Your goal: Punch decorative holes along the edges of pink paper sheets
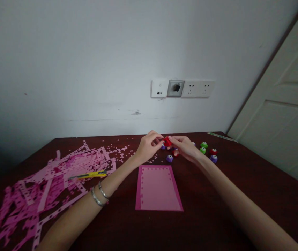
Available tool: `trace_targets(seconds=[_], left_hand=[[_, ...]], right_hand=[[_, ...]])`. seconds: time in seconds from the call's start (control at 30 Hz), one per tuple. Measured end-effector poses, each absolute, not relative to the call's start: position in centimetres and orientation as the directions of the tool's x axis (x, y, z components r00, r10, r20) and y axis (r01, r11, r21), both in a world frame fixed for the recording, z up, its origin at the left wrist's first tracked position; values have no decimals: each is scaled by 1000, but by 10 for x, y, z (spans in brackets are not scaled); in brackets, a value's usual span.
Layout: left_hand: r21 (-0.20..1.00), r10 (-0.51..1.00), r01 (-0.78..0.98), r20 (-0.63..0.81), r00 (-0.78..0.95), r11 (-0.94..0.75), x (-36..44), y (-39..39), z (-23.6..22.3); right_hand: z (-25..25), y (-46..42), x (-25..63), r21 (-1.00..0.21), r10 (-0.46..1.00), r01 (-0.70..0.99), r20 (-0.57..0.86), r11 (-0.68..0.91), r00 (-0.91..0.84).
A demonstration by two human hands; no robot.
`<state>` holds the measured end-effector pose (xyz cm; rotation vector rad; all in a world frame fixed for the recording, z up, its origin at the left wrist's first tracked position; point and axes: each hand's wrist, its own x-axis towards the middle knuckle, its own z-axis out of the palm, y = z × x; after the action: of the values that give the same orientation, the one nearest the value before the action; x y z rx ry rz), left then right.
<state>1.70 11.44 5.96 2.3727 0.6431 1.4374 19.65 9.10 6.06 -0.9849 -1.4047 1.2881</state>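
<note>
A small red craft punch [167, 141] is held up above the far part of the table, gripped from both sides. The fingers of my left hand [150, 143] pinch its left side. From the right, my right hand [184, 145] closes on it with thumb and fingers. Below my hands lies a light pink sheet [157, 190] on a slightly larger dark pink sheet [138, 198]. Small punched marks run along its top and left edges, with a few near the upper right. A purple punch [169, 158] stands just beyond the sheets; others nearby are partly hidden by my hands.
Right of my hands stand green punches [203, 144], a red punch [213, 151] and another purple punch [213, 159]. A heap of punched pink paper strips [46, 184] covers the left, with a yellow utility knife [92, 174] on it. Tiny paper bits are scattered behind. Wall sockets [198, 89] are above.
</note>
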Motion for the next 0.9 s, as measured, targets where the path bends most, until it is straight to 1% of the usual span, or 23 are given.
trace_targets(seconds=[0.13, 0.53, 0.63, 0.8, 0.87, 0.9], left_hand=[[397, 446, 204, 774, 450, -895, 16, 113, 58], [244, 342, 249, 786, 515, -937, 14, 115, 52], [150, 291, 281, 768, 571, -948, 10, 116, 55], [-88, 234, 373, 641, 731, -924, 5, 114, 61], [-141, 235, 398, 614, 754, -907, 6, 111, 62], [-145, 237, 402, 612, 754, -904, 7, 110, 63]], right_hand=[[61, 92, 196, -991, 967, -25, 131, 129, -220], [63, 90, 193, -988, 973, 45, 137, 148, -187], [62, 91, 193, -987, 971, 62, 135, 150, -197], [60, 92, 193, -981, 965, 93, 149, 172, -215], [59, 92, 192, -981, 964, 99, 140, 165, -225], [60, 92, 191, -982, 964, 100, 136, 162, -227]])
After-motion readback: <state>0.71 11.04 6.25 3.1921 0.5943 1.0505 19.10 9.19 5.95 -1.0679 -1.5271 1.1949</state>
